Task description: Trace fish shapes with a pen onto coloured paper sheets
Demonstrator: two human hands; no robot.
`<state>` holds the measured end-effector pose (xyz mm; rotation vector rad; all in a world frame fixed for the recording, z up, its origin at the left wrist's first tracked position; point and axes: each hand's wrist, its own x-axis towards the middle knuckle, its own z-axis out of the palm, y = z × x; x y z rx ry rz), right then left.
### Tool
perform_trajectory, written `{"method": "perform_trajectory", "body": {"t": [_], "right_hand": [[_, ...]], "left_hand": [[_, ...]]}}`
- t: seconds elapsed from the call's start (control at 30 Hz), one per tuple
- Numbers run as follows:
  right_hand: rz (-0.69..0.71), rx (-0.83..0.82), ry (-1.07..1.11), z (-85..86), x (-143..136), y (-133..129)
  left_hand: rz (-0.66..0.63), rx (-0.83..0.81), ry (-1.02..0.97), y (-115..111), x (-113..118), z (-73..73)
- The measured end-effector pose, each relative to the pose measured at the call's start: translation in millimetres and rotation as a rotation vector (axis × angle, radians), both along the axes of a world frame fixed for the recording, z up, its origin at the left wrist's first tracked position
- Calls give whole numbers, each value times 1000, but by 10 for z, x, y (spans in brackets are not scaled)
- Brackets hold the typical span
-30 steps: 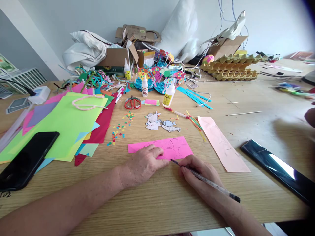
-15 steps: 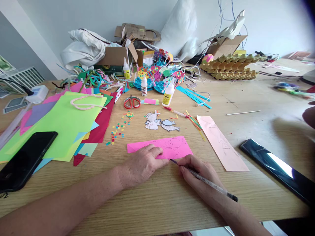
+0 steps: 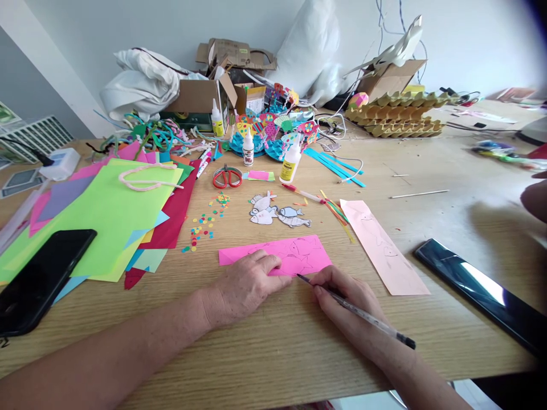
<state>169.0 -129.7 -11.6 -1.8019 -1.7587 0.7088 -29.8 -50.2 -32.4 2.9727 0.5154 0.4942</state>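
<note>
A strip of bright pink paper (image 3: 299, 247) with pencil-thin fish outlines lies in front of me. My left hand (image 3: 245, 285) rests on its lower left part, fingers lying on the sheet and thumb stretched toward the pen tip. In my right hand (image 3: 352, 287) is a slim pen with a clear barrel (image 3: 376, 322), its tip at the strip's lower edge. Just beyond the strip are several cut-out paper fish (image 3: 264, 215). To the right lies a pale pink strip (image 3: 384, 250) that also bears fish drawings.
Coloured sheets (image 3: 141, 210) and a black phone (image 3: 47, 279) lie left, another dark phone (image 3: 474, 290) right. Beyond are red-handled scissors (image 3: 227, 177), confetti dots (image 3: 200, 230), a glue bottle (image 3: 290, 162), a red pen (image 3: 303, 193) and egg trays (image 3: 397, 117). Another person's hand (image 3: 536, 196) shows at right.
The pen tip has moved very slightly along the strip's lower edge. The whole view has shifted a little; my left hand stays on the paper.
</note>
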Motion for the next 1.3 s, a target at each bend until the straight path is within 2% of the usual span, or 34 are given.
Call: {"method": "perform_trajectory", "body": {"t": [0.6, 0.87, 1.13, 1.3], "right_hand": [[-37, 26, -55, 2, 1, -21], [-40, 54, -71, -16, 0, -23], [-42, 45, 26, -13, 31, -44], [10, 18, 60, 27, 10, -30]], "left_hand": [[8, 10, 37, -4, 2, 45], [14, -4, 23, 1, -1, -5], [10, 15, -5, 4, -1, -14], [10, 19, 1, 0, 6, -8]]}}
